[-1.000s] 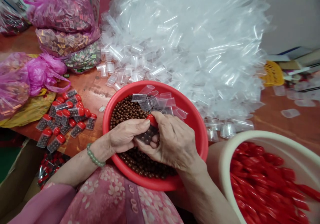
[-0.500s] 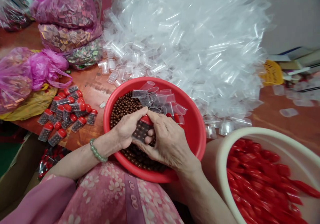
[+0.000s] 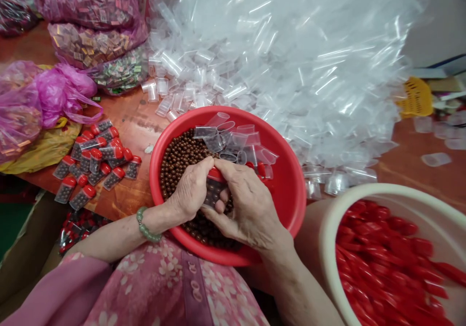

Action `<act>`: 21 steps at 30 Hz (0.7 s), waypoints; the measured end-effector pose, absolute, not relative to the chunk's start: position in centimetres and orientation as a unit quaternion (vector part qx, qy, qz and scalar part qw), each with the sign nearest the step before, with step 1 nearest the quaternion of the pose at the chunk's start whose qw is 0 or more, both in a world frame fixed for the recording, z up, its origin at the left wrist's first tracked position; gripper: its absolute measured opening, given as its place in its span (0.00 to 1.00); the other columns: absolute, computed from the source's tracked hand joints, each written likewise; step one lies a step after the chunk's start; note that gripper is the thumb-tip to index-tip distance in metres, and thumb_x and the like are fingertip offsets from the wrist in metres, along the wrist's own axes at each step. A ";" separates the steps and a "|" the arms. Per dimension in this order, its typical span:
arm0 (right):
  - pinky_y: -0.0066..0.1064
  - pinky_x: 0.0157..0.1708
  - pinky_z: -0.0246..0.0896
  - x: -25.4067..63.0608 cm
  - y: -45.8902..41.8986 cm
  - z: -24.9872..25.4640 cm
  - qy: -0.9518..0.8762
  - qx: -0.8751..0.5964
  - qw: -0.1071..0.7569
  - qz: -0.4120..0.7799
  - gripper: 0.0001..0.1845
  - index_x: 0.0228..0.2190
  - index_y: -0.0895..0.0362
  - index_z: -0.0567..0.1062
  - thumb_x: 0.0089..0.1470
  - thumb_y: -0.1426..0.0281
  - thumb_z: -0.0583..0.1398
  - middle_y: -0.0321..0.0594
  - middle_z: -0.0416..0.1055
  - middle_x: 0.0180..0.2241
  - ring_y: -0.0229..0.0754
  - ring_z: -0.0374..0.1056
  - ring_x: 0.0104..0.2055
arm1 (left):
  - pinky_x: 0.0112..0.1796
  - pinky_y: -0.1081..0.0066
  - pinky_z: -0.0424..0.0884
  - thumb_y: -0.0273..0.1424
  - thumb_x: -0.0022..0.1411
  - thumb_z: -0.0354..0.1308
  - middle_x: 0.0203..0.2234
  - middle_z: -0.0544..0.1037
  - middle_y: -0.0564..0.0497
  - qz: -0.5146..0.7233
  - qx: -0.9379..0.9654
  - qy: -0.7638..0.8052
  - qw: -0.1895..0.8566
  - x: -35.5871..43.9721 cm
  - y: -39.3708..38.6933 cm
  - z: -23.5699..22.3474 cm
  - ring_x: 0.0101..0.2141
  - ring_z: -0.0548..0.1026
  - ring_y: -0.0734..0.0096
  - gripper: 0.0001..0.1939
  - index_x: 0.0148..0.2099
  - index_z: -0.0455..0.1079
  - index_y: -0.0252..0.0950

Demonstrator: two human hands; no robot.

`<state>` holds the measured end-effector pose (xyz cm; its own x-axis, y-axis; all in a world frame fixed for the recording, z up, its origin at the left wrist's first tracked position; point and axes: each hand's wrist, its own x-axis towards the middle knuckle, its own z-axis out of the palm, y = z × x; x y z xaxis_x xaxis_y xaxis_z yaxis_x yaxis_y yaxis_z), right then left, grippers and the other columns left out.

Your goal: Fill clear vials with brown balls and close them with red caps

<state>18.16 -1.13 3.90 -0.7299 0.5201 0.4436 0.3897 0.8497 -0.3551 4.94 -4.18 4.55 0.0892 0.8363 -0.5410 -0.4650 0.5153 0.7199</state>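
Observation:
Both hands meet over a red basin [image 3: 282,204] on my lap. Between them is a clear plastic container [image 3: 214,190] with a red cap, full of dark round beads. My right hand [image 3: 249,202] wraps round its right side, fingertips curled behind it. My left hand [image 3: 189,190] presses in from the left, its thumb at the red cap and most of its fingers hidden. Brown beads [image 3: 180,158] fill the basin's left part. Clear empty tubes [image 3: 236,139] and some red caps [image 3: 260,169] lie in its back right.
A large heap of clear tubes [image 3: 273,59] covers the table's back. Filled red-capped containers [image 3: 104,153] lie on the left, near pink bags [image 3: 87,10]. More containers [image 3: 78,231] sit below the table edge. A cream bucket [image 3: 327,233] at right holds red caps [image 3: 386,258].
My left hand has closed in further and covers more of the container. The view has shifted slightly, so the bucket and heap appear further right.

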 end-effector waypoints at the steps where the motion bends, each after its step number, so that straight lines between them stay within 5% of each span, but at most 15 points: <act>1: 0.49 0.48 0.68 18.1 -1.0 4.0 -0.924 -0.242 0.264 0.132 0.38 0.60 0.60 0.58 0.52 0.62 0.62 0.58 0.70 0.51 0.57 0.69 0.51 | 0.20 0.77 0.63 0.41 0.70 0.39 0.14 0.67 0.56 0.476 0.178 0.501 0.700 4.9 -4.2 4.5 0.15 0.66 0.78 0.25 0.27 0.65 0.36; 6: 0.48 0.49 0.70 17.9 -0.7 4.4 -0.922 -0.234 0.249 0.184 0.40 0.61 0.60 0.57 0.53 0.57 0.63 0.57 0.69 0.52 0.56 0.68 0.53 | 0.19 0.75 0.67 0.49 0.69 0.40 0.16 0.72 0.51 0.487 0.117 0.428 0.752 4.6 -4.5 3.9 0.15 0.69 0.75 0.30 0.27 0.67 0.32; 10: 0.45 0.45 0.72 18.4 -0.8 3.8 -0.924 -0.233 0.287 0.096 0.42 0.62 0.62 0.57 0.52 0.60 0.64 0.57 0.72 0.48 0.55 0.71 0.49 | 0.26 0.72 0.72 0.45 0.72 0.36 0.18 0.74 0.49 0.435 0.071 0.343 0.829 4.1 -4.4 3.6 0.19 0.74 0.72 0.31 0.36 0.72 0.29; 15: 0.42 0.39 0.73 18.6 -0.6 3.2 -0.937 -0.209 0.281 0.006 0.42 0.60 0.66 0.58 0.52 0.55 0.63 0.57 0.75 0.42 0.54 0.74 0.42 | 0.20 0.73 0.68 0.53 0.69 0.34 0.15 0.71 0.51 0.387 0.066 0.346 0.852 4.1 -4.1 3.8 0.15 0.70 0.72 0.36 0.35 0.72 0.29; 21: 0.41 0.33 0.71 18.5 -0.8 2.6 -0.920 -0.214 0.323 0.057 0.32 0.54 0.57 0.61 0.52 0.57 0.63 0.49 0.75 0.37 0.51 0.75 0.37 | 0.17 0.74 0.62 0.40 0.66 0.46 0.13 0.68 0.54 0.415 0.027 0.404 0.815 4.9 -4.2 4.0 0.12 0.65 0.75 0.18 0.29 0.65 0.33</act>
<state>18.46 -0.77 2.56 -0.7005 0.4297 0.5697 0.3564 0.9023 -0.2424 4.89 -4.15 3.98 0.3287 0.6981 -0.6360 -0.6545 0.6539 0.3796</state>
